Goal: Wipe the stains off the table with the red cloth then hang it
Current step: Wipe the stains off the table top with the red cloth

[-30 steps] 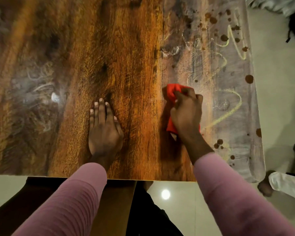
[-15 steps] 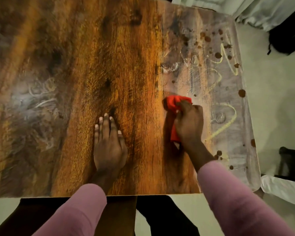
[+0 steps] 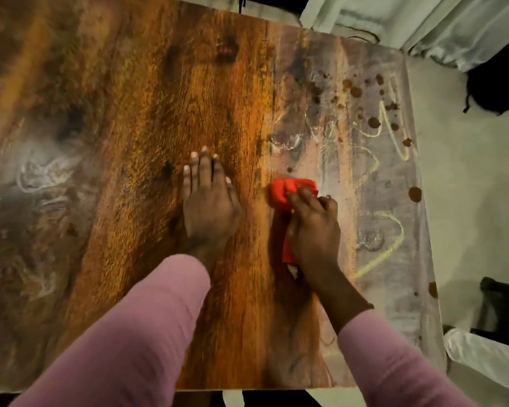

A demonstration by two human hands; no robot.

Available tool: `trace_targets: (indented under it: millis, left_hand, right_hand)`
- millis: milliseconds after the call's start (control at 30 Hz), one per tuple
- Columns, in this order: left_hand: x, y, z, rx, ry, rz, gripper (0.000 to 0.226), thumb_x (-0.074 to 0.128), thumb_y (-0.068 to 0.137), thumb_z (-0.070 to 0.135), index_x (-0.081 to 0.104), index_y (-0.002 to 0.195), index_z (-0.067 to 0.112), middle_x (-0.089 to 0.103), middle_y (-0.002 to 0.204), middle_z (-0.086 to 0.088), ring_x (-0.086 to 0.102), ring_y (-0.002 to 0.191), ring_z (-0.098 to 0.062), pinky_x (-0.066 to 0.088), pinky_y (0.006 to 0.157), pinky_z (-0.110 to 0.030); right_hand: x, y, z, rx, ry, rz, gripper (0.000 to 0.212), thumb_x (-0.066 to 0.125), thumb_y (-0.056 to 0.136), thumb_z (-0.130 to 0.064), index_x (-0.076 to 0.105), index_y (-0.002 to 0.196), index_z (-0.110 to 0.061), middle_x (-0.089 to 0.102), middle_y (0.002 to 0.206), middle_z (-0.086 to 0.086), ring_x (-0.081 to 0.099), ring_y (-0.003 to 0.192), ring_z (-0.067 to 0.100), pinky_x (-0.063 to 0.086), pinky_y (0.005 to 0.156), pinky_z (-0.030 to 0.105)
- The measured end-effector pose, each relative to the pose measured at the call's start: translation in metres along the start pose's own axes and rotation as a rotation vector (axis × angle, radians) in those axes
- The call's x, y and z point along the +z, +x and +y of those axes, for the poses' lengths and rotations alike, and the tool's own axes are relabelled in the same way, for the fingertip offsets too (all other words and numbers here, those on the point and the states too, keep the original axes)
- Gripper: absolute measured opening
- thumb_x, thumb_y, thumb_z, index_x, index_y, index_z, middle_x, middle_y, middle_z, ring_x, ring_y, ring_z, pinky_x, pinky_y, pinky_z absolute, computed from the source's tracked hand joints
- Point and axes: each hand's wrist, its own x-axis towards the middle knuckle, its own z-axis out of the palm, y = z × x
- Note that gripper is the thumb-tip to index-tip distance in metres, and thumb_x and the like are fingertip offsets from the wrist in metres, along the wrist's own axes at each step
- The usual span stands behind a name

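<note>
The red cloth [image 3: 285,193] lies bunched on the wooden table [image 3: 130,142], and my right hand [image 3: 313,230] grips it from above and presses it onto the wood. My left hand [image 3: 207,201] rests flat on the table just left of the cloth, fingers straight. Brown spots [image 3: 373,122] and yellow squiggles [image 3: 390,245] mark the pale right part of the table, to the right of and beyond the cloth. White smears [image 3: 41,177] show on the left side.
The table's right edge [image 3: 423,230] drops to a pale floor. White curtains [image 3: 423,27] hang at the top right beside a dark bag [image 3: 497,86]. A dark object [image 3: 500,304] and white fabric [image 3: 482,365] lie on the floor at the right.
The view has shifted so the table's far edge shows. My right hand has slid the cloth slightly left and away from me; my left hand stays flat.
</note>
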Motion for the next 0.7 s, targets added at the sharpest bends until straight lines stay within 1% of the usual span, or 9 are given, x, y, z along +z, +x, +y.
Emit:
trace_targets:
  millis: [67,133,200,300,400,467,533,633,700]
  left_hand:
    - [0.009,0.018,0.006,-0.052,0.013,-0.009,0.054,0.023,0.102,0.027,0.023,0.151,0.004,0.013,0.161,-0.013,0.003,0.15,-0.027,0.002,0.122,-0.041]
    - [0.016,0.023,0.009,-0.109,0.045,-0.011,0.055,0.022,0.102,0.027,0.021,0.152,0.004,0.012,0.161,-0.013,0.003,0.15,-0.027,0.003,0.122,-0.041]
    - [0.02,0.023,0.011,-0.118,0.079,-0.003,0.056,0.022,0.101,0.026,0.019,0.152,0.003,0.013,0.161,-0.014,0.005,0.15,-0.027,0.003,0.122,-0.04]
    - [0.02,0.023,0.012,-0.125,0.096,-0.026,0.057,0.023,0.101,0.026,0.018,0.152,0.002,0.012,0.161,-0.015,0.005,0.149,-0.028,0.004,0.122,-0.04]
    - [0.018,0.023,0.014,-0.129,0.111,-0.038,0.057,0.024,0.101,0.026,0.018,0.152,0.002,0.012,0.161,-0.014,0.006,0.149,-0.028,0.004,0.122,-0.04]
    - [0.016,0.022,0.015,-0.133,0.122,-0.046,0.057,0.023,0.102,0.027,0.016,0.153,0.003,0.011,0.162,-0.014,0.005,0.149,-0.027,0.003,0.122,-0.039]
    - [0.015,0.023,0.016,-0.142,0.122,-0.056,0.056,0.022,0.102,0.027,0.015,0.153,0.004,0.009,0.162,-0.012,0.004,0.15,-0.026,0.002,0.122,-0.037]
    - [0.014,0.023,0.018,-0.152,0.126,-0.056,0.056,0.023,0.102,0.026,0.015,0.153,0.004,0.009,0.162,-0.012,0.004,0.15,-0.026,0.002,0.121,-0.037]
    - [0.014,0.023,0.018,-0.159,0.134,-0.061,0.056,0.023,0.102,0.026,0.015,0.153,0.005,0.009,0.162,-0.012,0.004,0.15,-0.026,0.002,0.121,-0.037]
  right_hand:
    - [0.0,0.039,-0.003,0.099,0.036,0.001,0.052,0.052,0.085,-0.012,0.053,0.136,-0.022,0.048,0.144,-0.001,0.039,0.117,0.032,0.046,0.09,0.044]
    - [0.003,0.072,-0.014,0.122,0.077,0.005,0.053,0.052,0.084,-0.016,0.052,0.136,-0.022,0.046,0.145,0.0,0.037,0.12,0.031,0.042,0.097,0.042]
    - [0.01,0.088,-0.029,0.031,0.073,0.008,0.049,0.05,0.085,-0.026,0.056,0.133,-0.022,0.049,0.143,0.0,0.038,0.121,0.032,0.04,0.098,0.043]
    - [0.014,0.075,-0.035,-0.151,0.113,-0.049,0.044,0.048,0.086,-0.021,0.06,0.128,-0.024,0.052,0.14,-0.003,0.043,0.113,0.03,0.045,0.091,0.04]
    - [0.009,0.043,-0.007,-0.307,0.114,-0.086,0.05,0.038,0.081,-0.023,0.063,0.125,-0.022,0.055,0.136,0.0,0.046,0.112,0.032,0.048,0.086,0.039]
    - [0.002,0.039,0.018,-0.26,0.107,-0.071,0.05,0.038,0.08,-0.024,0.062,0.125,-0.022,0.055,0.136,0.0,0.044,0.112,0.03,0.051,0.081,0.04]
    - [-0.002,0.059,0.034,-0.134,0.095,-0.025,0.047,0.045,0.081,-0.019,0.062,0.125,-0.021,0.053,0.136,0.0,0.041,0.112,0.028,0.052,0.079,0.04]
    - [-0.005,0.113,0.029,0.029,0.127,0.014,0.045,0.055,0.082,-0.011,0.062,0.125,-0.021,0.05,0.138,0.0,0.04,0.115,0.03,0.05,0.084,0.043]
    - [-0.001,0.141,0.011,0.05,0.148,0.037,0.045,0.056,0.08,-0.01,0.063,0.124,-0.022,0.05,0.138,0.0,0.04,0.116,0.031,0.048,0.088,0.043]
